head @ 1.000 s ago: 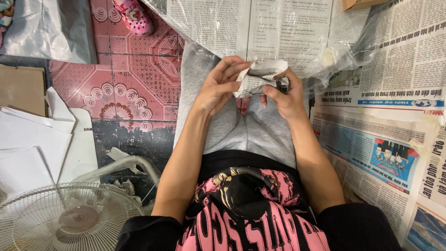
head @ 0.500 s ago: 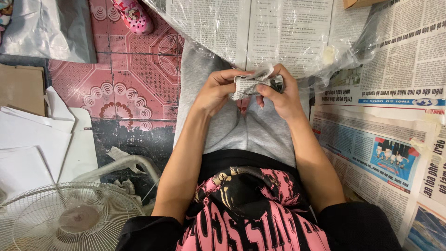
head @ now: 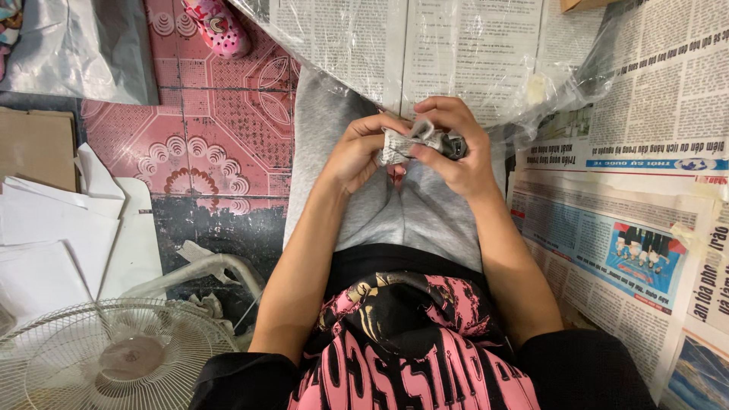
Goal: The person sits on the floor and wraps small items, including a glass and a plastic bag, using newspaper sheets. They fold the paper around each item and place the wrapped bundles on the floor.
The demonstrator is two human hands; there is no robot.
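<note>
Presently, item in hand: I am holding a small crumpled wad of newsprint (head: pixel 406 142) over my lap, between both hands, and it is wrapping a dark object (head: pixel 454 144) that is showing at its right end; what that object is I cannot tell.
Left hand (head: pixel 361 152): I am closing this grip on the left end of the wad, thumb on top and fingers curling beneath, pinching the paper.
Right hand (head: pixel 456 148): I am folding this grip over the right end of the wad, fingers bending down across the dark object and pressing it against the paper.
Position: both hands are touching across the wad, just above my grey trousers (head: pixel 364 205), near the edge of the plastic sheet.
Plastic sheet (head: pixel 486 68): clear film is lying over newspaper pages (head: pixel 630 197) that are covering the floor ahead and to my right.
Floor (head: pixel 205 137): red patterned tiles are showing to my left.
Fan (head: pixel 99 357): a white wire-guarded fan is sitting at lower left, well apart from my hands.
Paper sheets (head: pixel 53 228): white sheets are lying by the fan, with brown cardboard (head: pixel 26 148) beside them.
Sandal (head: pixel 216 26): a pink sandal is lying on the tiles at the top.
</note>
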